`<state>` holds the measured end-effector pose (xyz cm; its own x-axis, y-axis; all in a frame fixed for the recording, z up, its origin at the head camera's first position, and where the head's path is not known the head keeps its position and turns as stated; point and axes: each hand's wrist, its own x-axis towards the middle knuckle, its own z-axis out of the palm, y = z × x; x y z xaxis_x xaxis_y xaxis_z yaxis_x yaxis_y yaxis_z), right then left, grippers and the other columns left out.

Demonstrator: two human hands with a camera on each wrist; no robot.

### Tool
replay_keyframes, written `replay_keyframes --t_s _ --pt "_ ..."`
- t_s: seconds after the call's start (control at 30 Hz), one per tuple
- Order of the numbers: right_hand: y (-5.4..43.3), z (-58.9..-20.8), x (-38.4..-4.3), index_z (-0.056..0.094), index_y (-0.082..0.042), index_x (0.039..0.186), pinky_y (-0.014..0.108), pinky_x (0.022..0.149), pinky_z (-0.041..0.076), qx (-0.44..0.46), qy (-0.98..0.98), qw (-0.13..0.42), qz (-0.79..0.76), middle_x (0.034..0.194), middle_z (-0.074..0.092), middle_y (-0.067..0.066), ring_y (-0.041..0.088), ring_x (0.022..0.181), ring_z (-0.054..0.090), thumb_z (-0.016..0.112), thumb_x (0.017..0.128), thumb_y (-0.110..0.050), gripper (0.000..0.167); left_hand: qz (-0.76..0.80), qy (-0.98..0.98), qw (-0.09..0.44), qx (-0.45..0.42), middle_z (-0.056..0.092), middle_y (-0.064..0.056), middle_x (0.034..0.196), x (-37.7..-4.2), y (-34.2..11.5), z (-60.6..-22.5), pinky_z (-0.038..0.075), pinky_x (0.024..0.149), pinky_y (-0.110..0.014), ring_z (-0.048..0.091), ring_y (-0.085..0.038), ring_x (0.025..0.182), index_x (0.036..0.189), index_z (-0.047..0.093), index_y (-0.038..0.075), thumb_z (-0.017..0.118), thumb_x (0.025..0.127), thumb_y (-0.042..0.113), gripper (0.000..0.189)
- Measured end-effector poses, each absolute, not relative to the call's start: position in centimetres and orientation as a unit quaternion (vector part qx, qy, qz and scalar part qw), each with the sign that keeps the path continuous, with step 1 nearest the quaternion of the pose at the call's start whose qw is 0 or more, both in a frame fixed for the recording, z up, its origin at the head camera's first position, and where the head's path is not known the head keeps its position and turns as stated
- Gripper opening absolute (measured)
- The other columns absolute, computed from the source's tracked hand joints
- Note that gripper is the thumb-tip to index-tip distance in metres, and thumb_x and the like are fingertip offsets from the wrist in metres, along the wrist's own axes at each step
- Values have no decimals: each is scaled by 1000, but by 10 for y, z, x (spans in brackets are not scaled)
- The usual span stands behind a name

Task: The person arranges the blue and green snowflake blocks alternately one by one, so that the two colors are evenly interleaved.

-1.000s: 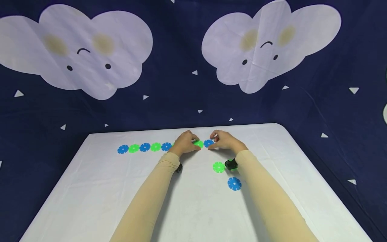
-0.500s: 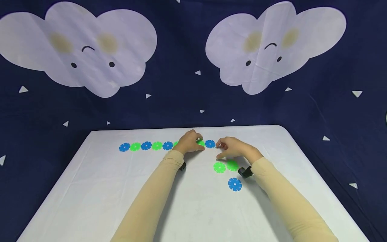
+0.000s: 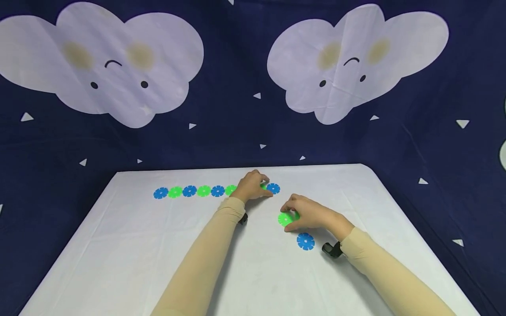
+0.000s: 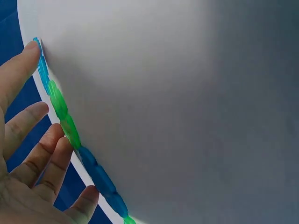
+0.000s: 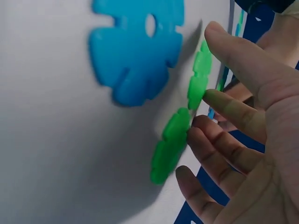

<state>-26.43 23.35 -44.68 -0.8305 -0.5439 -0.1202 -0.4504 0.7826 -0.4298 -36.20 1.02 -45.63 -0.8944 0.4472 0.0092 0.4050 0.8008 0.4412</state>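
Flat plastic snowflake discs, blue and green in turn, lie in a row near the table's far edge. At its right end lies a blue disc [image 3: 273, 188]; my left hand [image 3: 251, 186] arches over the green one beside it, partly hiding it. In the left wrist view its thumb tip touches a blue disc [image 4: 43, 74], with the other fingers spread along the row. My right hand [image 3: 310, 213] reaches over two loose green discs, thumb and fingers around the left green disc [image 3: 285, 219]. The other green disc [image 5: 170, 147] is mostly under this hand in the head view.
A loose blue disc [image 3: 305, 241] lies nearer than the right hand. The row's blue disc [image 3: 160, 193] marks its left end. All lie on a white table [image 3: 118, 263], with a dark blue cloud-print cloth [image 3: 229, 145] behind. Black wrist cameras hang beneath both wrists.
My right hand has left the blue disc at the row's right end and moved down and right to the loose green discs. My left hand has shifted slightly right along the row.
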Motion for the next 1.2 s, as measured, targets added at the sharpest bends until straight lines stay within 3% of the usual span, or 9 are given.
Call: replay_keyframes --t_s 0.23,0.73,1.2 --pt "233 -450 -257 76 -9 128 42 102 58 -252 944 96 -189 121 68 2 14 107 63 91 86 -37 53 219 948 34 228 68 -10 134 -360 16 -456 55 113 -46 64 -28 127 135 75 12 89 89 40 56" --pt "236 -448 -259 78 -8 118 43 99 60 -244 946 71 -203 116 70 2 17 105 68 93 85 -32 43 218 953 31 208 66 -10 135 -360 23 -451 53 114 -50 62 -30 130 133 78 16 88 90 40 50" --pt "235 -452 -267 78 -11 111 36 95 57 -224 941 110 -228 111 69 0 13 99 62 97 80 -28 40 238 951 38 194 67 -10 135 -360 26 -460 53 113 -51 61 -32 130 128 80 17 91 88 38 46"
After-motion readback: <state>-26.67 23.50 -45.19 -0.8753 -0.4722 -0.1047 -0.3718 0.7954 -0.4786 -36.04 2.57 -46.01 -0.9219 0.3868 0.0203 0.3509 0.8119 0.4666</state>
